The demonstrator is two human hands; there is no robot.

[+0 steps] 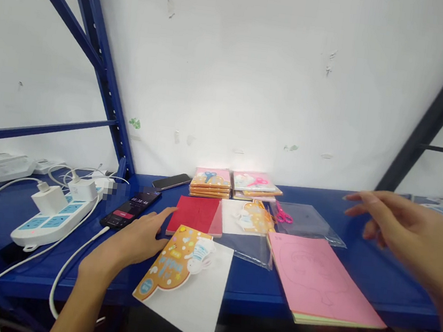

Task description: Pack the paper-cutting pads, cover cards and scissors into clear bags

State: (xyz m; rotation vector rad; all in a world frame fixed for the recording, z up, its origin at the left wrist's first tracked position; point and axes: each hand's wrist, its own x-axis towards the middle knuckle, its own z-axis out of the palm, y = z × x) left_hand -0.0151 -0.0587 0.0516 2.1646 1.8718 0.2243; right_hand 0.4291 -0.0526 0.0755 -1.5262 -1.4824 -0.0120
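Observation:
My left hand [142, 237] rests at the left side of a stack of red paper [193, 214], index finger stretched to its edge and nothing in the grasp. Just below it, an orange-and-white sheet with a cartoon rabbit [186, 283] lies at an angle over the shelf's front edge. My right hand [395, 225] is raised at the right, fingers apart and holding nothing. Left of that hand lies a stack of pink paper [321, 278] with a faint line drawing on top. Pink scissors [282, 214] sit on a clear plastic bag [307, 222] behind the pink stack.
Two piles of packaged craft sets [211, 182] stand against the wall. A second rabbit-printed sheet [239, 216] lies beside the red paper. At left are a phone showing a timer [129, 211], a dark phone [171, 181] and a power strip [55, 218] with cables. Blue shelf posts [98, 48] flank the surface.

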